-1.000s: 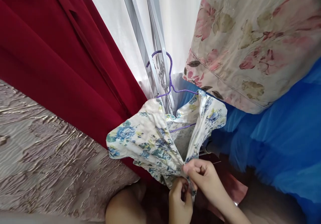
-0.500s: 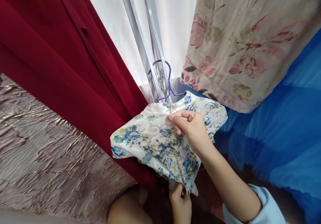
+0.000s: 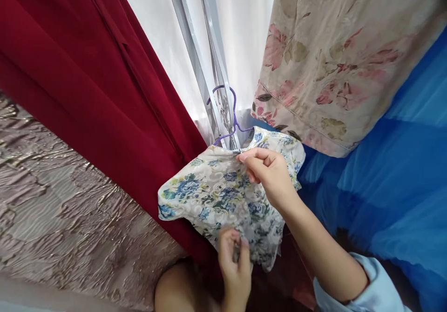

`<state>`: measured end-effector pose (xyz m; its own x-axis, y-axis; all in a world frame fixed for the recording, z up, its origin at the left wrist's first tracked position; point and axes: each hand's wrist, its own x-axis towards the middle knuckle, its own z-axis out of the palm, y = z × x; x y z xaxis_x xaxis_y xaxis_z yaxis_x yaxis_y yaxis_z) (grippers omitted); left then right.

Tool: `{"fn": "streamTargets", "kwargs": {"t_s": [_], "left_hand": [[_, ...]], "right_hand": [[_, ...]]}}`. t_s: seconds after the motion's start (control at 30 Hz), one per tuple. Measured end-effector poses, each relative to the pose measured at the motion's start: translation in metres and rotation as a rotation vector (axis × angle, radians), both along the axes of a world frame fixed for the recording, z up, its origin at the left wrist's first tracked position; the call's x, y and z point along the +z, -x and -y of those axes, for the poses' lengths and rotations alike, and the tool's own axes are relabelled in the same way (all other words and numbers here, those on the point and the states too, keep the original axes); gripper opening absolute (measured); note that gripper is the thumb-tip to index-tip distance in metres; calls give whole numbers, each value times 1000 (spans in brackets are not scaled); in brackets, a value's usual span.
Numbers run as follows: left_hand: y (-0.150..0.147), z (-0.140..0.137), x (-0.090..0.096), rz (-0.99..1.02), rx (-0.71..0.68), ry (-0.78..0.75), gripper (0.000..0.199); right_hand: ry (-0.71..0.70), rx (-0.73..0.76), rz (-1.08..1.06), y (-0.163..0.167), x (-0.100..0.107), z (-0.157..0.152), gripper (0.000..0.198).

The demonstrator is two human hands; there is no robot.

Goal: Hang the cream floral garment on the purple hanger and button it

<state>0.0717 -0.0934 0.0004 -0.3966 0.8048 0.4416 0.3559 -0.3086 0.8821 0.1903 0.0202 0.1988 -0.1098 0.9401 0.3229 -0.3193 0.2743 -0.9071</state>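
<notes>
A white child-size top with blue and green flowers [image 3: 209, 191] hangs on a purple hanger [image 3: 234, 116]. At the middle of its neckline, my right hand [image 3: 270, 174] pinches a small dark zipper pull between thumb and forefinger. Lower down, my left hand [image 3: 233, 261] is just in front of the fabric, with thumb and curled fingers apart and nothing visible between them. The left fingertips are slightly blurred, and I cannot tell whether they touch the cloth.
A red curtain [image 3: 104, 84] drops along the left, beside a textured wall [image 3: 70, 209]. Behind the hanger stand pale glossy uprights [image 3: 195, 46] and a white curtain [image 3: 240, 32]. Beige floral cloth [image 3: 314, 79] and blue tulle [image 3: 394, 186] hang on the right.
My left hand has let go of the top's lower part and come up and left. My right hand's pinch has risen slightly to the neckline, and the cloth below hangs looser.
</notes>
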Motion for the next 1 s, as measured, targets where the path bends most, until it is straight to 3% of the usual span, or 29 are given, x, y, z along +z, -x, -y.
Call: {"fn": "streamTargets", "kwargs": {"t_s": [0.1, 0.17, 0.23, 0.3, 0.37, 0.5, 0.73, 0.87, 1.0], "left_hand": [[17, -39, 97, -242, 6, -336, 17], [25, -66, 156, -393, -108, -400, 37], [28, -85, 198, -552, -217, -361, 34], [26, -95, 220, -664, -212, -403, 21], [22, -97, 225, -702, -132, -473, 20], [12, -94, 218, -650, -4, -542, 19], [6, -93, 219, -384, 8, -468, 19], [32, -95, 233, -139, 80, -491, 21], [88, -91, 237, -158, 263, -497, 23]], "right_hand": [[-15, -10, 7, -3, 1, 5, 18], [-31, -18, 25, -4, 4, 9, 18], [-66, -27, 52, -5, 6, 12, 20], [-93, -27, 69, -5, 6, 13, 22], [-93, 2, 70, -5, 4, 13, 24], [-74, 36, 66, -2, -2, 12, 26], [0, 22, 146, 0, -23, 11, 21], [70, 46, 267, -6, -60, 20, 19], [170, 44, 306, -21, -95, 47, 21]]}}
